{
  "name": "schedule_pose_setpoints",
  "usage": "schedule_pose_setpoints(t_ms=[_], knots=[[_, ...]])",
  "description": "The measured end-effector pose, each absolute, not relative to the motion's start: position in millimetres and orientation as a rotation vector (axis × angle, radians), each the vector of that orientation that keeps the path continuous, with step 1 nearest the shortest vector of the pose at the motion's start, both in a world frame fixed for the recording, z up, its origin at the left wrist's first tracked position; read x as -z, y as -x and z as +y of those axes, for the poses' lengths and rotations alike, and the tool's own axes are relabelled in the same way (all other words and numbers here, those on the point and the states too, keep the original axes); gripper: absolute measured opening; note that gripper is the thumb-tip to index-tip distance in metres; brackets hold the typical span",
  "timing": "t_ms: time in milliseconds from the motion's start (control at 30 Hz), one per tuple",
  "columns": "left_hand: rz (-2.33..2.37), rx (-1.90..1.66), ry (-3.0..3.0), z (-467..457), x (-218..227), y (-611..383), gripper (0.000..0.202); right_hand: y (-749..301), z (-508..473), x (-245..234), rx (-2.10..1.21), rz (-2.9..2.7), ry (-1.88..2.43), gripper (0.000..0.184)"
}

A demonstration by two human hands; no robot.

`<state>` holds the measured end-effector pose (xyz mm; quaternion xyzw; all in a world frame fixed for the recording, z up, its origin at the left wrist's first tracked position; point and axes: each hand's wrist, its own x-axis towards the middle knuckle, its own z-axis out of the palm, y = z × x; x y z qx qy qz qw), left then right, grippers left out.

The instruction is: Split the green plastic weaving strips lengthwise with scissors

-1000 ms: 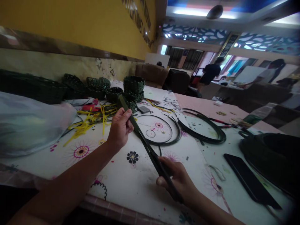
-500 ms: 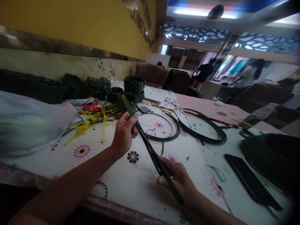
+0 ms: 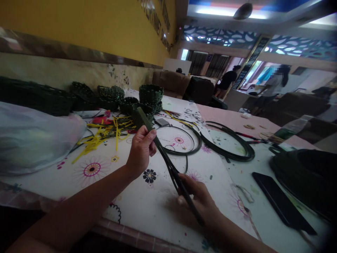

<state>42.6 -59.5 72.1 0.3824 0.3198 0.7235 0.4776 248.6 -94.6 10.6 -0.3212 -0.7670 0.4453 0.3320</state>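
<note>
A bundle of flat dark green strips (image 3: 165, 157) runs slantwise between my two hands, above the flower-patterned tabletop. My left hand (image 3: 142, 146) is closed around its upper part, thumb on top, and the strip ends stick up past the fist. Lower down and to the right, my right hand (image 3: 198, 198) holds the same bundle between thumb and fingers. Near the right hand the strips spread slightly apart, with thin gaps between them. Beyond my hands lie a coil of dark strip (image 3: 193, 151) and a second, thicker coil (image 3: 237, 156).
Dark woven baskets (image 3: 151, 94) stand along the wall. Yellow strip scraps (image 3: 101, 138) lie beside a filled translucent plastic bag (image 3: 37, 140). To the right are a black phone-like slab (image 3: 281, 202), a large dark round object (image 3: 305, 172) and a plastic bottle (image 3: 292, 128). Two people stand far back.
The strips between my hands have shifted slightly to the right and bow a little more. Both hands keep their hold and have barely moved.
</note>
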Motion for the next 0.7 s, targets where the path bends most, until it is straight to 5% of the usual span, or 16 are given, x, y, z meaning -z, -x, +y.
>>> schedule_pose_setpoints(t_ms=[300, 700], knots=[[0.779, -1.788, -0.864, -51.3, -72.5, -33.2, 0.033, -249.0, -98.6, -19.9, -1.189, -2.06, 0.833, 0.029], [0.787, -1.804, -0.902, -55.3, -73.7, -38.1, 0.032, -248.5, -94.4, -12.8, -1.079, -2.059, 0.914, 0.046]])
